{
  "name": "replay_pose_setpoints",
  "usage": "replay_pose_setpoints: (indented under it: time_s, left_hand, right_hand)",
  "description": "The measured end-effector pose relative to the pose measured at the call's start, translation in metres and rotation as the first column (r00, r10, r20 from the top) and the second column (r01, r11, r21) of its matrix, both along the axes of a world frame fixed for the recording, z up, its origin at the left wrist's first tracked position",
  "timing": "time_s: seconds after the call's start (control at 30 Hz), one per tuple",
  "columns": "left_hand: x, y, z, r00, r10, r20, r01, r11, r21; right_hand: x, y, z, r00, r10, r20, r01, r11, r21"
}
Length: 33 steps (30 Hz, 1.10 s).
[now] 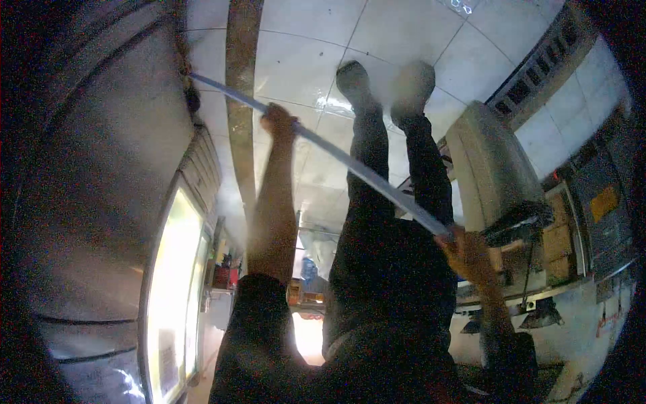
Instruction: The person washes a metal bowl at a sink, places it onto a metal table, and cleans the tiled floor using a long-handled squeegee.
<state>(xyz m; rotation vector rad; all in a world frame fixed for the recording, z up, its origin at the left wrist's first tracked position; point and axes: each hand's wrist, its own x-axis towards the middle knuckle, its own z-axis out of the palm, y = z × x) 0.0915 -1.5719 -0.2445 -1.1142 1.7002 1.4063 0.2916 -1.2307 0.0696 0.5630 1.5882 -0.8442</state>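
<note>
A long pale blue-grey pole point(360, 170) runs diagonally from the upper left to the middle right, in front of my dark-clothed legs. My left hand point(279, 122) is closed round its upper part. Near the lower right end, my right hand point(465, 252) is wrapped round the pole; blur hides finger detail. The pole's far end reaches a dark, unclear object point(190, 91) beside the large grey surface at the left. Both forearms show below the hands.
Pale tiles point(296, 67) cover the floor, crossed by a brown strip point(241, 94). My dark shoes point(354, 79) are at the top. A bulky beige-grey object point(494, 161) stands at the right, near a slotted dark grate point(535, 73). A brightly lit panel point(173, 289) is lower left.
</note>
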Motion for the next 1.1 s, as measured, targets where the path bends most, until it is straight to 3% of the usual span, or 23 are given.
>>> replay_pose_setpoints:
  time_s: [0.07,0.13,0.17,0.23,0.27,0.3,0.33,0.47,0.53,0.57,0.6,0.63,0.67,0.7,0.77,0.8,0.87,0.93,0.97,1.0,1.03,1.07,1.1]
  left_hand:
    - [-0.024,-0.069,-0.008,0.976,-0.192,0.107,0.183,0.979,0.087]
    - [-0.011,-0.079,0.002,0.915,-0.399,0.063,0.396,0.917,0.053]
    - [0.009,-0.071,0.000,0.818,-0.575,0.016,0.573,0.814,-0.097]
    - [0.058,-0.045,-0.014,0.482,-0.872,0.088,0.810,0.406,-0.423]
    - [0.067,-0.045,-0.029,0.384,-0.916,0.116,0.831,0.288,-0.475]
    - [0.065,-0.058,-0.049,0.299,-0.944,0.138,0.849,0.197,-0.491]
    - [0.044,-0.076,-0.065,0.276,-0.954,0.119,0.860,0.190,-0.474]
    - [-0.067,-0.122,-0.094,0.745,-0.663,-0.075,0.645,0.744,-0.173]
    - [-0.090,-0.092,-0.058,0.917,-0.393,-0.068,0.399,0.897,0.189]
    - [-0.075,-0.071,-0.049,0.918,-0.389,-0.084,0.398,0.895,0.204]
    - [-0.044,-0.055,-0.043,0.857,-0.502,-0.117,0.510,0.858,0.056]
    - [-0.014,-0.035,-0.042,0.688,-0.720,-0.094,0.687,0.687,-0.235]
    - [0.012,-0.009,-0.038,0.525,-0.851,0.004,0.747,0.458,-0.482]
    - [0.025,0.017,-0.031,0.489,-0.870,0.068,0.731,0.366,-0.575]
    - [0.010,0.026,-0.038,0.432,-0.894,0.116,0.765,0.296,-0.571]
    - [-0.012,0.010,-0.050,0.395,-0.913,0.103,0.799,0.285,-0.530]
    - [-0.065,-0.047,-0.073,0.555,-0.832,-0.020,0.780,0.528,-0.335]
    - [-0.071,-0.068,-0.061,0.643,-0.765,-0.032,0.739,0.632,-0.233]
    - [-0.047,-0.058,-0.052,0.606,-0.795,-0.020,0.759,0.585,-0.285]
    - [-0.013,-0.031,-0.034,0.546,-0.838,0.019,0.780,0.500,-0.375]
    - [0.021,0.000,-0.020,0.499,-0.864,0.068,0.776,0.411,-0.479]
    - [0.048,0.039,-0.001,0.496,-0.860,0.122,0.745,0.349,-0.568]
    - [0.066,0.070,0.016,0.514,-0.842,0.166,0.712,0.311,-0.629]
  right_hand:
    - [-0.026,-0.025,-0.006,0.994,-0.109,0.001,0.108,0.984,-0.138]
    - [0.000,-0.029,0.015,0.958,-0.149,-0.244,0.141,0.989,-0.053]
    - [0.013,-0.028,0.027,0.918,-0.160,-0.364,0.165,0.986,-0.018]
    - [0.019,0.019,0.043,0.996,-0.057,-0.065,0.058,0.998,0.026]
    - [0.019,0.035,0.043,0.996,-0.002,0.085,-0.002,0.999,0.036]
    - [0.016,0.037,0.033,1.000,-0.024,-0.014,0.025,0.999,0.037]
    - [0.012,0.042,0.019,0.993,-0.046,-0.107,0.050,0.998,0.033]
    - [-0.029,-0.003,-0.071,0.923,-0.223,-0.313,0.184,0.972,-0.150]
    - [-0.035,0.002,-0.080,0.938,-0.326,-0.114,0.302,0.935,-0.187]
    - [-0.038,0.008,-0.082,0.935,-0.355,-0.009,0.347,0.918,-0.191]
    - [-0.018,0.020,-0.063,0.970,-0.242,0.015,0.242,0.967,-0.072]
    - [-0.005,0.032,-0.047,0.992,-0.123,0.037,0.122,0.992,0.036]
    - [-0.022,0.033,-0.052,0.988,-0.146,0.047,0.146,0.989,0.003]
    - [-0.042,0.036,-0.057,0.984,-0.170,0.053,0.172,0.985,-0.028]
    - [-0.071,0.045,-0.042,0.969,-0.211,0.132,0.219,0.975,-0.049]
    - [-0.045,0.037,-0.050,0.993,-0.107,-0.048,0.104,0.993,-0.064]
    - [0.007,0.021,-0.063,0.903,0.148,-0.402,-0.138,0.989,0.054]
    - [-0.034,-0.011,-0.044,0.951,-0.157,-0.265,0.138,0.986,-0.090]
    - [-0.012,-0.010,-0.029,0.973,-0.030,-0.227,0.023,0.999,-0.033]
    - [-0.002,0.007,-0.007,0.994,-0.004,0.110,0.010,0.999,-0.048]
    - [0.006,0.026,0.007,0.907,0.026,0.419,-0.002,0.998,-0.058]
    - [0.041,0.044,0.032,0.981,0.128,0.143,-0.125,0.992,-0.034]
    - [0.053,0.051,0.040,0.978,0.204,0.039,-0.203,0.979,-0.033]
